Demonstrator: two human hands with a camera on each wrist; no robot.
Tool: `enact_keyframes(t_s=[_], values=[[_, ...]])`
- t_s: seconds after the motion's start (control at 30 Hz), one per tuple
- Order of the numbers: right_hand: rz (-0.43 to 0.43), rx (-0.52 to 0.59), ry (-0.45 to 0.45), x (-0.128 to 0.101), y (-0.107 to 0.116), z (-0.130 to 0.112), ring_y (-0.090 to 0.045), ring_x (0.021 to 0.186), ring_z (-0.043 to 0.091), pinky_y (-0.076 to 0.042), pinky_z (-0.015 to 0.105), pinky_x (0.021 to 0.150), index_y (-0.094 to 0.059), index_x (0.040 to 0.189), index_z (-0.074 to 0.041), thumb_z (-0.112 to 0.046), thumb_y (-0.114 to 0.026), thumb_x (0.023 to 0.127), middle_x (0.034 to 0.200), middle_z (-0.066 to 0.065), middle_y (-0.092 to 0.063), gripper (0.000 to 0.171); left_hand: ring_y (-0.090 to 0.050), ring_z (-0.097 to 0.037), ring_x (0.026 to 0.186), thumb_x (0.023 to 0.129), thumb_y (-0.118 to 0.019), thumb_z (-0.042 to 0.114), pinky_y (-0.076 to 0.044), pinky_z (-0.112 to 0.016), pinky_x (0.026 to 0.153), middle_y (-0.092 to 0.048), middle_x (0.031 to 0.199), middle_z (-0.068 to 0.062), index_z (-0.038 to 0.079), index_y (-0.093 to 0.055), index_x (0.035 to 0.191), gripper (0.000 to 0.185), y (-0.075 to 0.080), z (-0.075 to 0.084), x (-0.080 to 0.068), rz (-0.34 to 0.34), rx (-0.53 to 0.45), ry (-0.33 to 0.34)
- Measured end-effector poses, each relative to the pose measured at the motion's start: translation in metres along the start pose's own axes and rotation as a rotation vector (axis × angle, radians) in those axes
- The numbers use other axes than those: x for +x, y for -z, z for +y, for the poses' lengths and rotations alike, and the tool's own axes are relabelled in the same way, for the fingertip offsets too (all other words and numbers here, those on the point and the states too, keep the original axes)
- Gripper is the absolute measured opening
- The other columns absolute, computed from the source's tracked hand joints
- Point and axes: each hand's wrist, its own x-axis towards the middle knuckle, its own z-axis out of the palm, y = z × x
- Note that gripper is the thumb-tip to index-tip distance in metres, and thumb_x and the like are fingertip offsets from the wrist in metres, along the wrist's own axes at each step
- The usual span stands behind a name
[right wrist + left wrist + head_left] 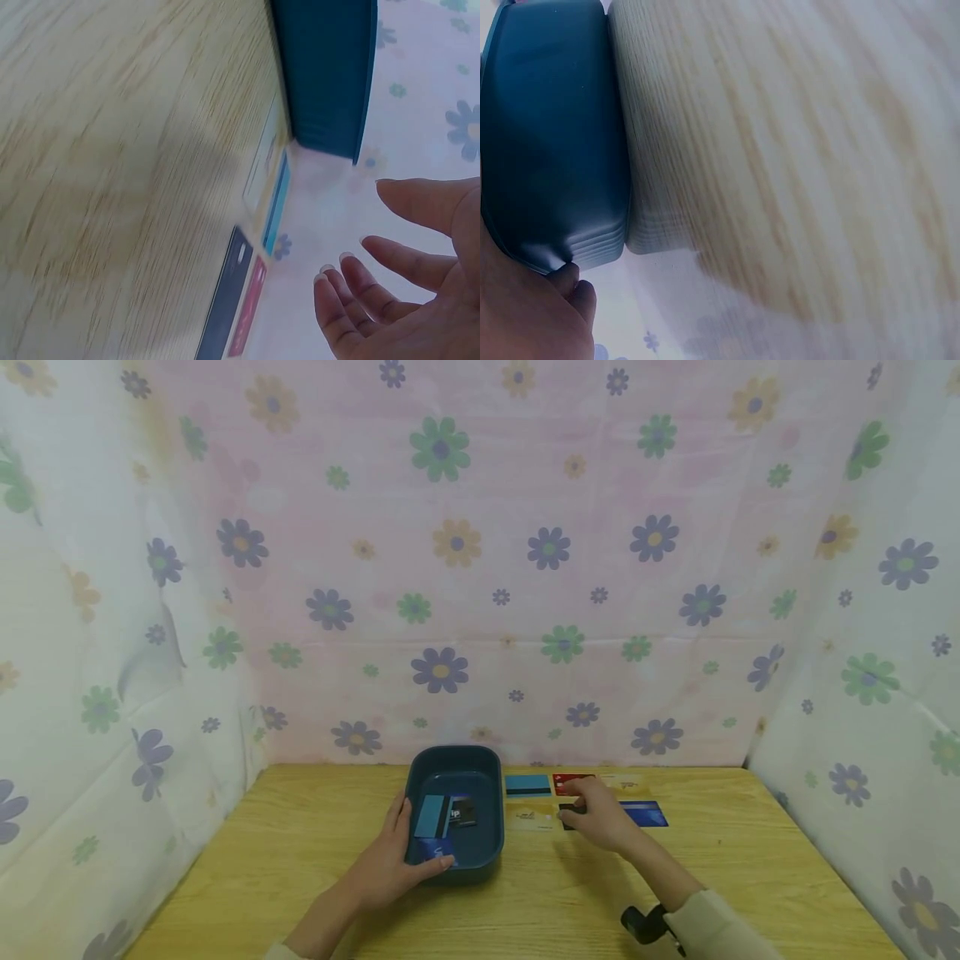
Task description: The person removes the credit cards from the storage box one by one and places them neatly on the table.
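Observation:
My left hand (386, 864) grips a dark teal plastic bin (480, 793) at its near left side, thumb over the near rim and fingers along the outer wall. Inside the bin lie a light blue striped card (430, 817), a black card (465, 813) and a blue card (435, 850). Over the cards on the table hovers my right hand (600, 817), empty, its fingers spread and slightly bent in the right wrist view. Beneath it are a red card (564, 783) and another black card (567, 822), both partly hidden in the head view.
Two rows of cards lie right of the bin, among them a light blue striped card (527, 786), a pale gold card (529, 816) and a blue card (648, 814). The wooden table (300, 835) meets a flowered cloth (510, 635) behind and at the sides.

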Motion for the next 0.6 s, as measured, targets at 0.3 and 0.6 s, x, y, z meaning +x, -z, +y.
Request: enact_keyframes(t_s=[0.3,0.6], values=[[-0.05,0.041,0.077,0.004,-0.013,-0.017,-0.059,0.107,0.041,-0.053,0.047,0.084,-0.061,0.133,0.004,-0.01,-0.07,0.096,0.127,0.025,-0.059,0.04,-0.033,-0.048,0.146,0.081,-0.07,0.074,-0.04,-0.065,0.108,0.008,0.172,-0.014,0.005,-0.002,0.165,0.129,0.001,0.002,-0.001,-0.005,-0.002,0.014],[-0.084,0.064,0.125,0.011,-0.03,-0.032,-0.061,0.109,0.038,-0.055,0.051,0.087,-0.06,0.133,0.004,-0.011,-0.07,0.097,0.126,0.02,-0.062,0.04,-0.033,-0.048,0.146,0.081,-0.071,0.074,-0.04,-0.066,0.108,0.008,0.172,-0.013,0.005,-0.002,0.165,0.128,0.002,0.003,-0.001,-0.006,-0.003,0.016]])
